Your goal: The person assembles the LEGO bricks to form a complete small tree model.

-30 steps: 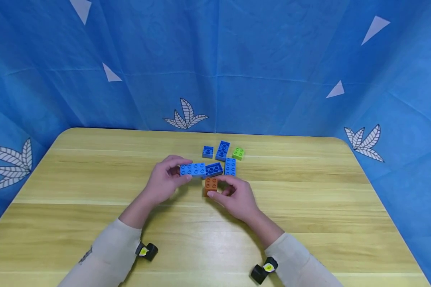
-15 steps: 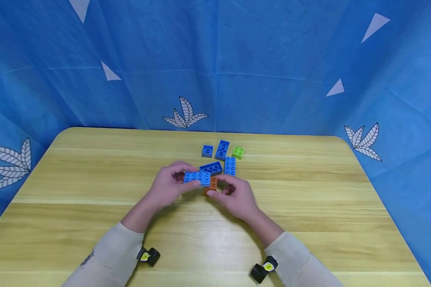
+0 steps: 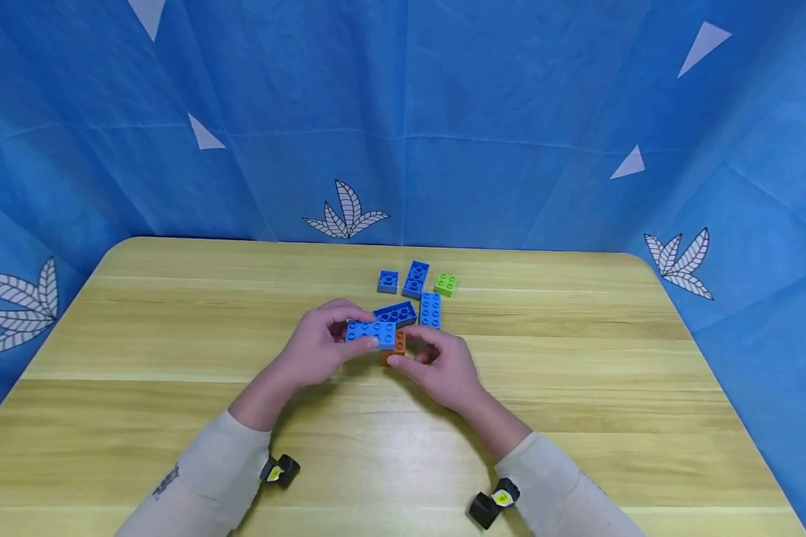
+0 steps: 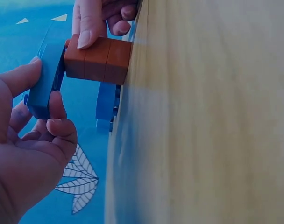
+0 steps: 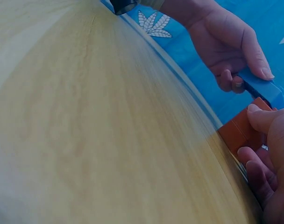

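My left hand (image 3: 316,347) pinches a long blue toy building brick (image 3: 371,333), studs up, between thumb and fingers. Beneath its right end stands an upright stack of orange-brown bricks (image 4: 97,58), whose right-hand studs show in the head view. Blue brick and stack top meet or nearly meet; in the left wrist view an orange stud peeks out at the edge, and whether they are pressed together I cannot tell. From the right side, my right hand (image 3: 446,371) grips the stack with thumb and fingers, seen also in the right wrist view.
Just behind the hands lie an upturned long blue brick (image 3: 398,313) and a studs-up blue brick (image 3: 430,310). Farther back are another upturned blue brick (image 3: 416,280), a small blue brick (image 3: 387,282) and a green brick (image 3: 445,284). A blue curtain (image 3: 497,134) hangs beyond the wooden table (image 3: 578,358).
My left hand has brought the blue brick rightward and toward me, from beside the orange-brown stack to over its top. The right hand has kept its hold on the stack, barely moving.
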{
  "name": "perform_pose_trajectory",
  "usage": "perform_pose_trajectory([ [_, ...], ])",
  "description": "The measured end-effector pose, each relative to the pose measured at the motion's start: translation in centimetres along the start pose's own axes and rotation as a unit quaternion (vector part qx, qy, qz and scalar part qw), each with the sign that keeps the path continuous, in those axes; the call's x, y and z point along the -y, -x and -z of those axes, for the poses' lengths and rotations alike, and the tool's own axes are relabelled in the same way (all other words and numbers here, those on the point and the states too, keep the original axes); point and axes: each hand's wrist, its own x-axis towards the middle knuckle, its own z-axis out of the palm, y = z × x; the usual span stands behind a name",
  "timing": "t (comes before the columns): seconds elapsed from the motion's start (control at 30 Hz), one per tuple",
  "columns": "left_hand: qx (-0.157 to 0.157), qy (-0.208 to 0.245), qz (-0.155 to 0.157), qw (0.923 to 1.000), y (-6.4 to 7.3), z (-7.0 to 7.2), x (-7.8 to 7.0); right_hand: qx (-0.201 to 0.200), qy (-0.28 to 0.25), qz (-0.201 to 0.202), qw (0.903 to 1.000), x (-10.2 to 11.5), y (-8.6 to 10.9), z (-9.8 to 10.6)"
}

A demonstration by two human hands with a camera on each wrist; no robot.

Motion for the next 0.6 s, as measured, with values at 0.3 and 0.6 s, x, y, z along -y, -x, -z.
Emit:
perform_pose_trajectory([
  [0.3, 0.013, -0.040, 0.010, 0.9991, -0.08, 0.31, -0.19, 0.003, -0.001, 0.001, 1.0000, 0.02, 0.05, -0.11],
  [0.6, 0.022, -0.051, 0.022, 0.9982, -0.43, 0.31, -0.68, -0.001, 0.005, 0.008, 1.0000, 0.08, -0.10, 0.03],
])
